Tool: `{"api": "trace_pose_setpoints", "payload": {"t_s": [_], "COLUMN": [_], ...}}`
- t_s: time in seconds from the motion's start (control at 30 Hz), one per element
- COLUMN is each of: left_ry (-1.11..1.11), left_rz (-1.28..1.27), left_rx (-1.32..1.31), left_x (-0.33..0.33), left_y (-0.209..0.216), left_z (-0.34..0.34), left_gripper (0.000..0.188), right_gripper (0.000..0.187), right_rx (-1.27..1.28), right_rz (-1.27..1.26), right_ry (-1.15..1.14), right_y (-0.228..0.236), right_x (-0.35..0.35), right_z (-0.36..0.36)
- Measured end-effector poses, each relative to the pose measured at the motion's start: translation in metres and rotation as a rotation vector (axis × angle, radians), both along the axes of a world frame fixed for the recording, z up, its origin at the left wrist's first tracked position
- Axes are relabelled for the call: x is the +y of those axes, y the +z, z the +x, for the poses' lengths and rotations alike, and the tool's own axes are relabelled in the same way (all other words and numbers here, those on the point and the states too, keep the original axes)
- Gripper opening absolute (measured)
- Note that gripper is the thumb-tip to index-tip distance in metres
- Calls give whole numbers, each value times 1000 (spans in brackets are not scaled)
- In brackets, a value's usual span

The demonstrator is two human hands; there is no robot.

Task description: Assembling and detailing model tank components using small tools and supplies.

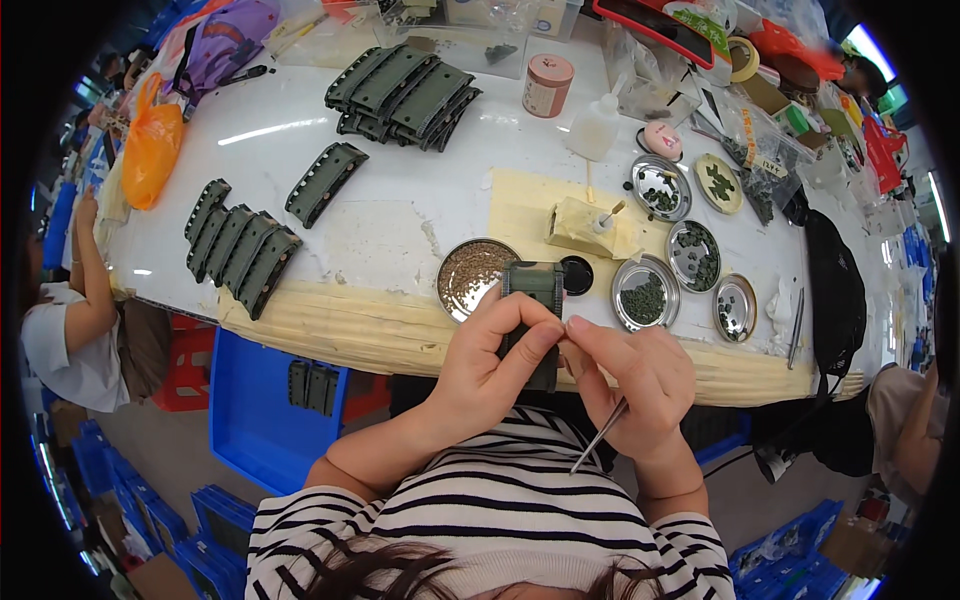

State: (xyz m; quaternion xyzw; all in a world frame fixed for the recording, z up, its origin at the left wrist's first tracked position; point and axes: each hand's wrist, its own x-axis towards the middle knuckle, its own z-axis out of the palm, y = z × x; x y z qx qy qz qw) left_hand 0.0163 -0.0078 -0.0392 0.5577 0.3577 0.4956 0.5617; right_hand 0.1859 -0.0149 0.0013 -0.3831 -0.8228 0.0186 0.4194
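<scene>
Close to my chest, at the table's near edge, my left hand (495, 355) grips a dark green, slightly curved plastic panel (533, 283). My fingers and thumb cover part of it. The fingertips of my right hand (645, 375) meet my left thumb at the panel's right edge; any small piece between them is too small to see. Metal tweezers (600, 437) are tucked in my right hand, pointing down towards my striped shirt. Beside the panel are a metal dish (442, 287) of brown bits and a round black lid (577, 275).
Several metal dishes (673, 276) with green bits stand right. A yellow-taped block (565, 240) holds a small bottle. Green panels lie in a stack (400, 95), singly (325, 183) and in a row (240, 250). A blue crate (250, 410) sits below left. People sit at both sides.
</scene>
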Motion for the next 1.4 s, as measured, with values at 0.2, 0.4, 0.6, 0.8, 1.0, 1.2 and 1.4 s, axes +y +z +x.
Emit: {"api": "trace_pose_setpoints", "payload": {"t_s": [0.2, 0.4, 0.6, 0.8, 1.0, 1.2, 1.4], "left_ry": [-63, -56, 60, 123, 190, 187, 203], "left_rz": [-12, 17, 175, 461, 582, 595, 607], "left_rx": [111, -26, 151, 416, 413, 471, 544], "left_x": [-3, -6, -10, -8, -4, -5, -6], "left_y": [5, 13, 12, 14, 7, 4, 4], "left_z": [-6, 1, 6, 5, 8, 9, 10], "left_gripper": [17, 39, 74, 74, 77, 80, 82], "right_gripper": [30, 24, 24, 23, 22, 23, 24], "right_rx": [62, 179, 204, 154, 102, 31, -35], "right_rz": [-49, -121, -101, 11, -19, -109, -152], "right_ry": [-37, -102, -145, -109, -109, -107, -83], "right_y": [-4, 2, 11, 14, 21, 30, 33], "right_x": [0, 0, 2, 9, 9, 6, 4], "right_z": [-2, -8, -11, -15, -13, -9, -6]}}
